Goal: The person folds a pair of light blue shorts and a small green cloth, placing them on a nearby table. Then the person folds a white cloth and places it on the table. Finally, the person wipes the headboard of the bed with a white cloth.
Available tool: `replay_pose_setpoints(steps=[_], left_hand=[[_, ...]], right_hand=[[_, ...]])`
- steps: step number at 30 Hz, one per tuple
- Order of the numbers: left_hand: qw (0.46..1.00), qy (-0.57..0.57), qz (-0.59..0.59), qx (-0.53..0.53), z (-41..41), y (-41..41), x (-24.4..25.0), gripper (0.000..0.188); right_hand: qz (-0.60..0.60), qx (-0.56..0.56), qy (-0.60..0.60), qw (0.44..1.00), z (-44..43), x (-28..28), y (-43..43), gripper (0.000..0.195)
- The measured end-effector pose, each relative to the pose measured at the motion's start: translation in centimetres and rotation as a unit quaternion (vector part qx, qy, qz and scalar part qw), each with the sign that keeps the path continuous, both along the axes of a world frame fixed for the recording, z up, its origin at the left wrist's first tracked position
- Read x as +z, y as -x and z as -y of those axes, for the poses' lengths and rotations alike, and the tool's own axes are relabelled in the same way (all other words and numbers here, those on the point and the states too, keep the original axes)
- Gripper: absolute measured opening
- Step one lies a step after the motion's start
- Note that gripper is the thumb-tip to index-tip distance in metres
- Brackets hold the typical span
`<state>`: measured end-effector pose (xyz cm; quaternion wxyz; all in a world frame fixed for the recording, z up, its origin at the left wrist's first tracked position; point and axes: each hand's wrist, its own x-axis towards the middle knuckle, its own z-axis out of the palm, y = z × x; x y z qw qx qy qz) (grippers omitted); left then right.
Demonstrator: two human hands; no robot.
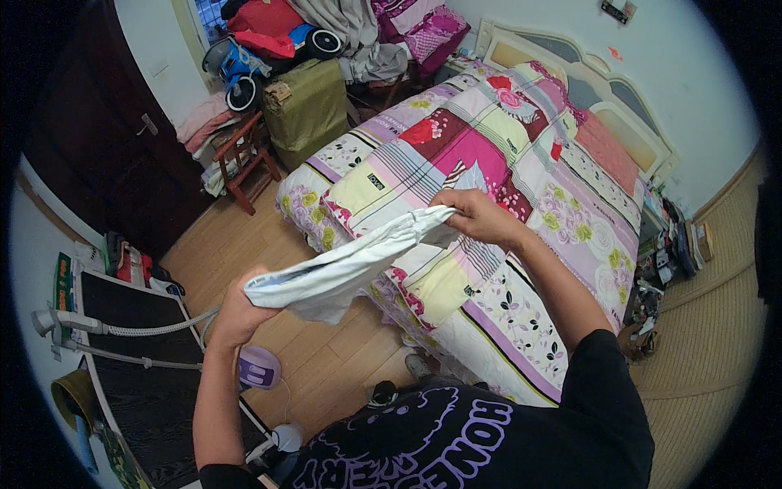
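Observation:
A white cloth garment (348, 263) is stretched in the air between my two hands, above the floor and the near edge of the bed. At its lower left end, my left hand (243, 308) grips it by a folded edge that bears small writing. My right hand (476, 214) pinches the opposite upper corner, with a loose flap hanging below the fingers. The garment's lower part sags in the middle. Beneath my right hand lies a patchwork-print quilt (421, 165) on the bed.
A purple and white garment steamer base (259, 368) stands on the wooden floor (317, 348), its ribbed hose (159, 327) running to a steamer head (52, 321) at left. A small red wooden chair (247, 165), a green-covered box (308, 113) and a dark door (91, 134) are farther off.

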<state>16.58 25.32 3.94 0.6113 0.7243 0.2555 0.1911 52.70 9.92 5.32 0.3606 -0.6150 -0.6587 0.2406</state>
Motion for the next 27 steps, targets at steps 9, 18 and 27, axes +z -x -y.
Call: replay_pose_setpoints(steps=[9,18,27], left_hand=[[0.983,0.119,0.137,-0.008,5.4,1.0,4.2,0.056],[0.911,0.242,0.246,-0.228,11.5,-0.6,7.6,0.024],[0.888,0.387,0.246,-0.038,10.7,-2.2,5.9,0.056]], right_hand=[[-0.156,0.09,0.016,0.984,-0.1,2.4,0.1,0.016],[-0.15,0.273,0.078,0.947,-2.4,0.4,3.8,0.021],[-0.194,0.479,0.188,0.835,-1.0,-8.0,18.6,0.04]])
